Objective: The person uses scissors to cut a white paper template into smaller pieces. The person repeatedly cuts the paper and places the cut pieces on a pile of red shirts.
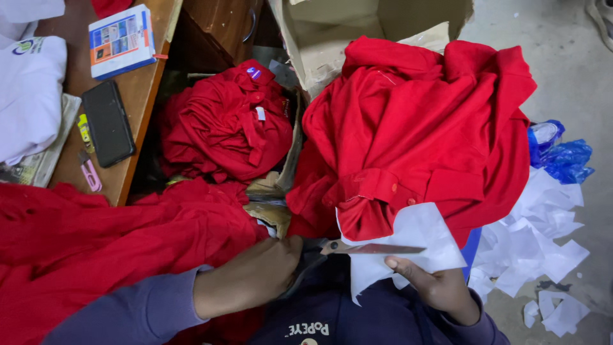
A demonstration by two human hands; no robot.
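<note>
Red shirts [408, 128] heaped over the lap and concrete floor [562, 57]. Left hand [255, 275] gripped scissors [373, 248], fingers wrapped shut; right hand [434, 284] pinched the white paper sheet [415, 239] at its lower edge, which looked thin, limp and easily torn.

I work from a single view: a camera worn on the person's head, pitched steeply downward. It looks over the person's chest and lap, which fill the bottom edge, so I see both forearms at close range entering from below. The frame's top edge points away from the body. At upper left I see a wooden table [137, 96] from above; at upper centre, an open cardboard box [319, 38]; along the right side, the bare concrete floor [562, 70]. No second view overlaps this one.
</note>
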